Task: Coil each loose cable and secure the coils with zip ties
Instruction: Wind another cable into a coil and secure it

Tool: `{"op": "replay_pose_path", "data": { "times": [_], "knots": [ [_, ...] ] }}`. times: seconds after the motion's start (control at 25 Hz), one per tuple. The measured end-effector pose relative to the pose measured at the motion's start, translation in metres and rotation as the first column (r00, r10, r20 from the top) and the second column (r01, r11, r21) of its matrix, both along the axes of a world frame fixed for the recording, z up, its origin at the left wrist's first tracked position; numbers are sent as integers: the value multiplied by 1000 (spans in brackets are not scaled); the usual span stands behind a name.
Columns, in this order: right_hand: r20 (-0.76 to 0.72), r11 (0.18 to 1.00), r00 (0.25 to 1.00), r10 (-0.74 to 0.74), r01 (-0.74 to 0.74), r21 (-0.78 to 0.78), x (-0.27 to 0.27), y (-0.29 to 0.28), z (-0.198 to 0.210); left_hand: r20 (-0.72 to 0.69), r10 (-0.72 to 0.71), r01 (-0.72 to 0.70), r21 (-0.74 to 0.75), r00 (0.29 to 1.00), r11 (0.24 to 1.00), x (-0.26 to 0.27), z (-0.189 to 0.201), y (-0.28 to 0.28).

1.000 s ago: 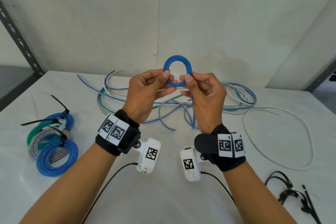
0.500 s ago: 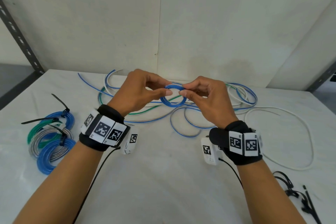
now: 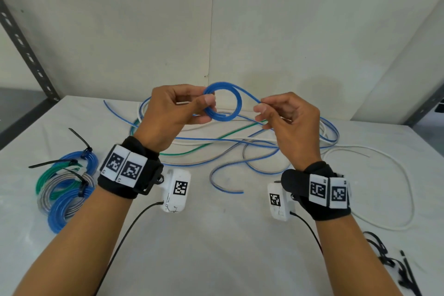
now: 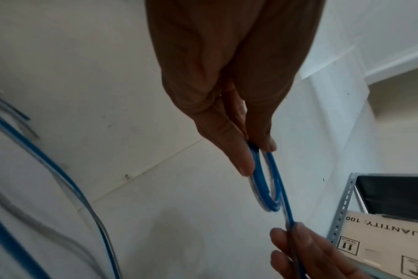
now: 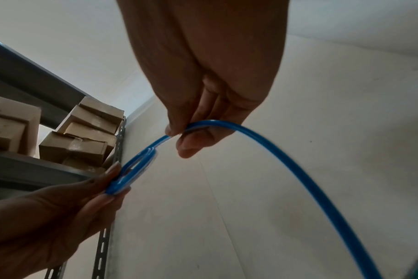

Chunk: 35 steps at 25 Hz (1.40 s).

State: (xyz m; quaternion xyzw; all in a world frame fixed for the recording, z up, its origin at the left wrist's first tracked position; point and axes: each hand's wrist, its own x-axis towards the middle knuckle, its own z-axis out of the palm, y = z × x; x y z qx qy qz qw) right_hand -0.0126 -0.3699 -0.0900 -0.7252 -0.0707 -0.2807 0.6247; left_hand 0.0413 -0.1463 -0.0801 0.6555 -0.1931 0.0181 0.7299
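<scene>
Change: half a second ago we had both hands low, pinching the small blue coil (image 3: 223, 101) together; now we hold it raised and upright, and our right hand (image 3: 286, 122) has drawn away along the free strand.
Left hand (image 3: 177, 110): thumb and fingers clamped on the coil's left side, above the table (image 3: 216, 235).
Right hand: thumb and forefinger pinched on the blue cable (image 3: 249, 96) just beside the coil.
Meaning: we judge another turn is about to be laid on; no zip tie yet for this coil.
Tied coils (image 3: 64, 185): resting at the table's left.
Spare zip ties (image 3: 394, 264): at the right edge, partly cut off.
Hard to tell: the number of turns, and which loose cable (image 3: 228, 146) on the table joins our strand.
</scene>
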Motion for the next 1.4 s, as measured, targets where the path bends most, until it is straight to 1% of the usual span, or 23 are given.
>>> {"op": "replay_pose_path", "data": {
  "times": [0.12,0.2,0.28,0.36,0.48,0.56,0.6,0.64,0.72,0.76,0.8,0.84,0.92,1.0,1.12,1.2,1.32,1.4],
  "knots": [
    [-43,988,997,64,-57,143,-2,14,-2,-31,16,-21,-143,999,990,-4,-1,-10],
    [-64,961,992,113,-93,261,-4,28,-6,-52,28,-37,-187,998,982,-6,-4,-17],
    [-59,935,989,138,-111,336,-5,38,-8,-66,25,-38,-209,997,977,-7,-6,-21],
    [-45,925,991,127,-102,365,-6,43,-9,-83,-1,-19,-232,997,973,-10,-7,-22],
    [-34,935,998,61,-45,353,-5,42,-9,-123,-66,37,-224,990,974,-12,-8,-26],
    [-25,953,999,47,-37,302,-5,35,-7,-136,-87,65,-157,987,985,-11,-9,-25],
    [-21,967,999,46,-39,252,-4,31,-7,-122,-79,68,-98,989,993,-10,-9,-23],
    [-23,984,998,51,-46,171,-3,25,-6,-90,-67,65,-25,994,998,-8,-10,-21],
    [-57,994,995,77,-81,-67,-2,13,-5,-14,-68,69,144,998,987,-3,-10,-13],
    [-84,978,992,89,-103,-182,-2,8,-5,-1,-91,89,221,996,971,-2,-10,-10],
    [-114,956,989,99,-126,-265,-2,4,-5,-16,-126,125,282,992,951,-1,-10,-7],
    [-144,937,984,108,-149,-317,-2,1,-4,-47,-160,167,329,986,930,-1,-10,-5],
    [-186,910,975,118,-181,-372,-2,-3,-3,-81,-206,221,413,975,884,0,-11,-3],
    [-180,899,976,122,-186,-396,-3,-3,-3,-52,-208,209,453,977,866,-1,-12,-5],
    [-158,922,979,126,-175,-347,-3,-6,-1,8,-138,124,397,990,910,-1,-9,-5],
    [-135,948,988,81,-119,-296,-3,-14,2,41,-92,74,332,995,940,0,-5,0],
    [-32,984,998,-45,39,-175,-3,-26,8,71,-18,6,169,997,986,2,1,7],
    [16,996,998,-53,54,-73,-3,-22,7,61,13,-17,55,998,998,1,3,4]
  ]
}}
